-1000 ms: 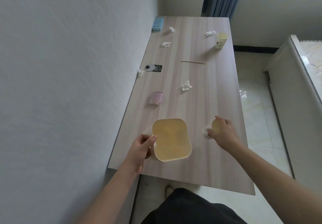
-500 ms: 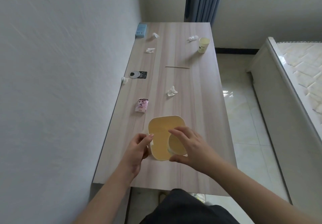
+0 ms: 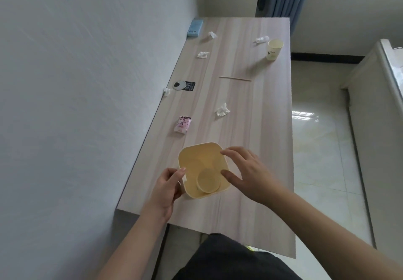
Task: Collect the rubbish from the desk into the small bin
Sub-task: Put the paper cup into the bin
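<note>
A small yellow bin (image 3: pixel 197 153) stands near the front of the wooden desk (image 3: pixel 257 127). A paper cup (image 3: pixel 208 180) lies inside it. My left hand (image 3: pixel 169 185) grips the bin's near left rim. My right hand (image 3: pixel 246 171) hovers over the bin's right side, fingers apart, holding nothing. Farther along the desk lie a pink wrapper (image 3: pixel 182 124), a crumpled tissue (image 3: pixel 222 110), a thin wooden stick (image 3: pixel 235 79), more tissues (image 3: pixel 202 54) (image 3: pixel 212 34) (image 3: pixel 261 39) (image 3: pixel 166 91) and an upright paper cup (image 3: pixel 274 49).
A blue box (image 3: pixel 195 27) sits at the desk's far left corner and a black label with a round hole (image 3: pixel 184 85) by the wall. The wall runs along the left. Tiled floor and a white bed frame (image 3: pixel 370 96) lie to the right.
My right hand carried a paper cup from the desk's right side over the bin and let it go inside. My left hand stayed on the bin's rim.
</note>
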Tool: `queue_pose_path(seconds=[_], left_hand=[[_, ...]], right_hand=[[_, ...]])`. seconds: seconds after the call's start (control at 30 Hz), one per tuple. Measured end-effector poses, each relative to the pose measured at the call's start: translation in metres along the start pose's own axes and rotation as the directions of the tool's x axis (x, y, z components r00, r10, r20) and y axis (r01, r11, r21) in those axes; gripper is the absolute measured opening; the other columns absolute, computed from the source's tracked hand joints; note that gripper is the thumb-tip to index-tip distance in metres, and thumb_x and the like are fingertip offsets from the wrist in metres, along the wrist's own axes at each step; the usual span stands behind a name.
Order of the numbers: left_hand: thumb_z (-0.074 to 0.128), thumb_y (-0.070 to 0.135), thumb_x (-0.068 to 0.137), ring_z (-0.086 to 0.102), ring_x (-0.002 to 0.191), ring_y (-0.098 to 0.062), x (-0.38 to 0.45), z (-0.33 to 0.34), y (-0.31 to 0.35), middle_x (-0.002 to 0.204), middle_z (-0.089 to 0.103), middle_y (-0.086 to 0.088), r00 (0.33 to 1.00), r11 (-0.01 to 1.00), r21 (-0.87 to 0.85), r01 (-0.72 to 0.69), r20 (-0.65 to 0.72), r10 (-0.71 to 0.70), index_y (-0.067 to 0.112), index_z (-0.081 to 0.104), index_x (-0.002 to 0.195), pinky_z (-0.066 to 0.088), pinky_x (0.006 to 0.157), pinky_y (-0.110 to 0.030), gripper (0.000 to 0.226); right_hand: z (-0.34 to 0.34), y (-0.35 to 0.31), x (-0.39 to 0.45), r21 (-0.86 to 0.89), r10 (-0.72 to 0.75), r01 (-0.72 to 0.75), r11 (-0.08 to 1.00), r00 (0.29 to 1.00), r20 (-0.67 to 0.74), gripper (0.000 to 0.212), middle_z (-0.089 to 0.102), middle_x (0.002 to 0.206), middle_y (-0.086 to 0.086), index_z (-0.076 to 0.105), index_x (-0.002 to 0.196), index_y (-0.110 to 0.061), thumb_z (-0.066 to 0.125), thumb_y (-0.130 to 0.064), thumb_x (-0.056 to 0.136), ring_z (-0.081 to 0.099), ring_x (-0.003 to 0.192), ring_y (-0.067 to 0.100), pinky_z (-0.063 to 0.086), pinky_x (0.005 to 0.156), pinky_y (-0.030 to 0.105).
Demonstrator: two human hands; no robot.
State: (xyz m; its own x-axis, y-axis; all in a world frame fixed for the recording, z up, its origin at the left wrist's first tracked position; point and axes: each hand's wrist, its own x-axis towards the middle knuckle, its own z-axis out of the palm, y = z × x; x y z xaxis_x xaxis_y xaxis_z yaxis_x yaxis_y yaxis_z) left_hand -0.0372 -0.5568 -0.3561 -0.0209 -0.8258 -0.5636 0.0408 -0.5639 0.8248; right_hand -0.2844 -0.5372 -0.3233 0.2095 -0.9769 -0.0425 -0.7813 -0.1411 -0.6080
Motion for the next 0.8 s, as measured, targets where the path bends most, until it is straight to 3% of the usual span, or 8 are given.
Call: queue_pose_path(seconds=[0.13,0.27,0.47,0.67,0.8], left_hand=[[0.077,0.048,0.065,0.045,0.065,-0.022,-0.01,-0.002,0.0,0.065,0.053,-0.001,0.997,0.997,0.034,-0.07,-0.039,0.071,0.009,0.058,0.093,0.041,0.066,-0.041,0.051],[0.078,0.046,0.066,0.044,0.051,-0.009,-0.018,-0.012,-0.002,0.056,0.051,0.008,0.994,0.994,0.044,-0.103,-0.037,0.105,0.01,0.056,0.09,0.042,0.053,-0.026,0.048],[0.076,0.046,0.066,0.04,0.05,-0.011,-0.008,-0.038,0.002,0.051,0.045,0.009,0.997,0.998,-0.028,-0.051,-0.06,0.049,0.015,0.056,0.084,0.038,0.059,-0.034,0.041],[0.077,0.046,0.063,0.043,0.053,-0.013,0.018,-0.074,0.015,0.052,0.048,0.009,0.998,0.997,-0.059,-0.041,-0.044,0.039,0.014,0.057,0.084,0.04,0.059,-0.033,0.043],[0.078,0.046,0.062,0.045,0.054,-0.014,0.037,-0.099,0.025,0.052,0.051,0.008,0.999,0.995,-0.098,-0.024,-0.047,0.019,0.013,0.058,0.085,0.04,0.065,-0.039,0.045]], right_hand=[[-0.012,0.01,0.013,0.033,-0.016,0.018,0.999,0.998,-0.067,0.046,0.049,0.133,-0.007,0.046,0.132,-0.027,0.044,-0.049,0.092,0.045,0.122,0.015,0.034,0.101,0.029],[-0.011,0.01,0.03,0.012,-0.041,0.042,0.999,0.995,-0.09,0.044,0.052,0.129,-0.001,0.045,0.134,-0.024,0.051,-0.038,0.093,0.052,0.116,0.022,0.038,0.097,0.033],[-0.002,-0.002,0.065,0.021,-0.063,0.065,0.998,0.994,-0.086,0.036,0.053,0.126,0.0,0.046,0.132,-0.023,0.048,-0.028,0.096,0.056,0.111,0.022,0.045,0.093,0.038],[0.02,-0.017,0.123,-0.069,0.001,0.0,0.998,1.0,0.004,0.033,0.054,0.131,0.0,0.053,0.127,-0.019,0.048,-0.029,0.096,0.049,0.121,0.023,0.035,0.102,0.037],[0.047,-0.022,0.176,-0.238,0.021,0.005,0.971,0.994,0.109,0.031,0.055,0.131,0.0,0.059,0.122,-0.02,0.048,-0.03,0.095,0.047,0.123,0.023,0.032,0.102,0.038]])
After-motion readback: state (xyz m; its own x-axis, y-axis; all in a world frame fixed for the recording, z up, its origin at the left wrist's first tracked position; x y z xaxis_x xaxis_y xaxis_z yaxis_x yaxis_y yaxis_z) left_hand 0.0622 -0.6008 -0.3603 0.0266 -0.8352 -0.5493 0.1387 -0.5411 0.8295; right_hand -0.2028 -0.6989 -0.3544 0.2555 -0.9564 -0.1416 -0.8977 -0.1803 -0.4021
